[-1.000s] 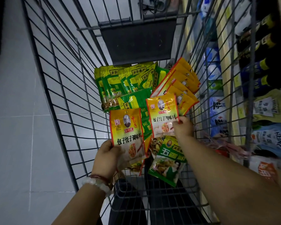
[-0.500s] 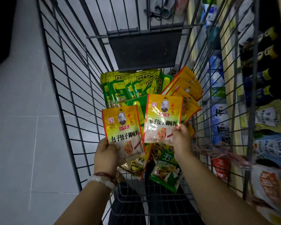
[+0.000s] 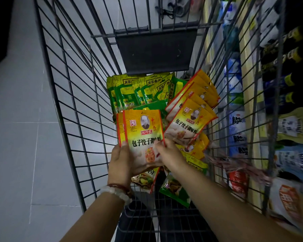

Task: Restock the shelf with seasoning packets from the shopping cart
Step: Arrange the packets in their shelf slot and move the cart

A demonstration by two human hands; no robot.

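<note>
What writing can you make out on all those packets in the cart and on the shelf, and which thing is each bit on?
"包子饺子调味料": yellow-orange seasoning packet held in both hands, last character partly hidden.
"包子饺子调味料": top of the yellow-orange packet stack in the wire cart.
"肖家": green packets at the far end, remainder blurred.
"粉": packet under the left hand.
Shelf goods at right: too blurred to read.

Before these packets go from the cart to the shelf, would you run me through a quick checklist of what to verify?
1. Left hand grips the yellow packets: ok.
2. Right hand steadies the stack's right edge: ok.
3. Packets squared up: not ok, one sticks out left behind the front one.
4. More yellow packets in the shopping cart: ok, a fanned pile remains.
5. Free slot on the shelf: cannot tell, blurred behind the wires.
</note>
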